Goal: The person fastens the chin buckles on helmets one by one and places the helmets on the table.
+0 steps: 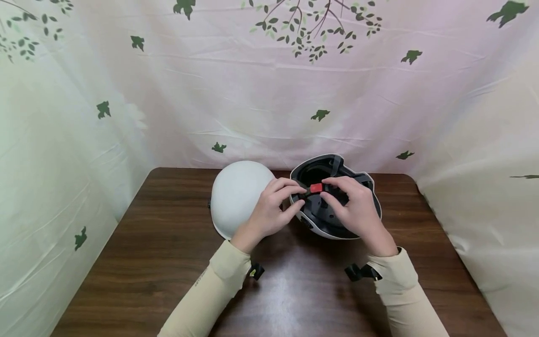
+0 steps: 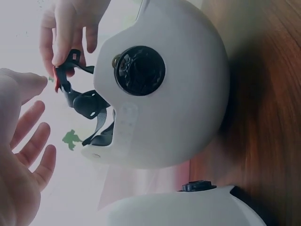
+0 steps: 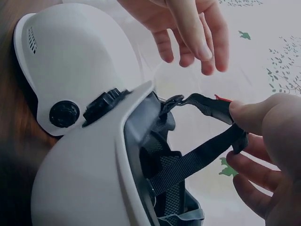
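Note:
An upturned white helmet point(image 1: 330, 232) shows its black padded inside. My right hand point(image 1: 358, 206) pinches its black chin strap point(image 3: 193, 162) at the red buckle point(image 1: 316, 187), between thumb and fingers, above the opening. My left hand point(image 1: 273, 206) hovers by the other side of the buckle. In the right wrist view, the left hand's fingers hang loose, apart from the strap. A round black knob point(image 2: 140, 70) sits on the helmet's shell in the left wrist view.
A second white helmet point(image 1: 237, 196) lies dome-up on the brown wooden table point(image 1: 168, 262), left of the upturned one. A patterned curtain point(image 1: 261, 103) hangs behind the table and at both sides.

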The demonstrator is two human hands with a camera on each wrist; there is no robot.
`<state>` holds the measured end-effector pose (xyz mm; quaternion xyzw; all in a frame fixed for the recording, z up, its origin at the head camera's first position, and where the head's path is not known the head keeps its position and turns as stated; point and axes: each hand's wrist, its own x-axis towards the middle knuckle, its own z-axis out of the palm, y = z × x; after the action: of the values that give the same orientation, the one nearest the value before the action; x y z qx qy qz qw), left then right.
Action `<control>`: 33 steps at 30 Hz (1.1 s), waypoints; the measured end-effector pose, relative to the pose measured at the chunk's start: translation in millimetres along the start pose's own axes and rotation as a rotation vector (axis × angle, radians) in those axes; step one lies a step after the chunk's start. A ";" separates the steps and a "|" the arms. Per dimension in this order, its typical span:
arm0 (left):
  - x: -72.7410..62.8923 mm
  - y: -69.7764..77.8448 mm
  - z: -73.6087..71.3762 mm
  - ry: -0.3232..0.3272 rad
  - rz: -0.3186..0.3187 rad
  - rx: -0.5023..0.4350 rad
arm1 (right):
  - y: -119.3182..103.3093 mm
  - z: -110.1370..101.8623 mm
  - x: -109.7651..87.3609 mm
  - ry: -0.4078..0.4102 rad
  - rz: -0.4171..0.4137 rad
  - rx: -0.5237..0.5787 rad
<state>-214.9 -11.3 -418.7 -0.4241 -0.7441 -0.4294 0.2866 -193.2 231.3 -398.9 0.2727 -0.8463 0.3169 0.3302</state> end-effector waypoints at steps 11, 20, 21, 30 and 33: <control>-4.1 15.6 -8.0 0.026 -0.018 -0.042 | -17.3 -22.1 -1.7 -0.060 0.078 -0.059; -11.5 25.6 -16.0 -0.003 -0.047 -0.072 | -30.6 -26.4 -12.5 -0.105 0.134 -0.069; -11.7 26.7 -17.6 -0.004 -0.052 -0.074 | -31.6 -27.5 -13.0 -0.113 0.137 -0.072; -18.4 37.5 -22.1 -0.002 -0.067 -0.109 | -39.9 -35.8 -18.4 -0.144 0.176 -0.092; -23.1 41.7 -22.9 -0.003 -0.083 -0.120 | -43.6 -37.2 -21.7 -0.141 0.187 -0.090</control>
<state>-165.9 -29.1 -409.8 -0.4100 -0.7344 -0.4841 0.2415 -135.9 235.1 -377.6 0.1990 -0.9025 0.2881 0.2508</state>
